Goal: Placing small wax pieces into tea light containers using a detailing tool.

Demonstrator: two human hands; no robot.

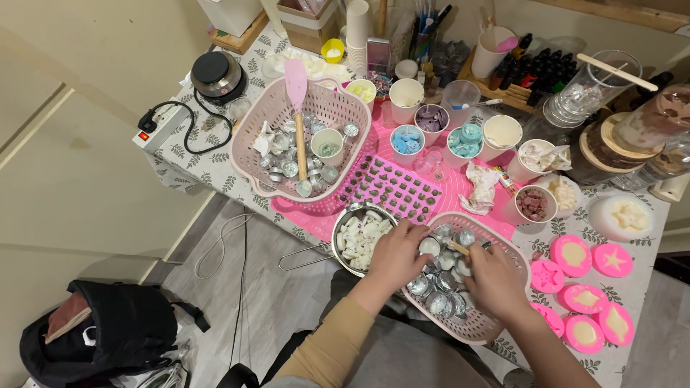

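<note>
Both hands reach into a pink plastic basket (496, 237) at the table's near edge, filled with several small silver tealight cups (438, 302). My left hand (397, 255) rests palm down over the cups at the basket's left side, fingers curled; what it grips is hidden. My right hand (494, 280) lies over the cups on the right, with a thin wooden stick (458, 248) poking out from its fingers. A metal saucepan (352, 223) of white wax pieces (363, 241) sits just left of my left hand.
A second pink basket (253, 144) holds a pink spatula (296, 86) and more silver cups. A pink mat with a dark mould (392, 188), small cups of coloured wax, pink star and shell moulds (589, 287), bottles, a hot plate (215, 72) and a black backpack (108, 330) on the floor.
</note>
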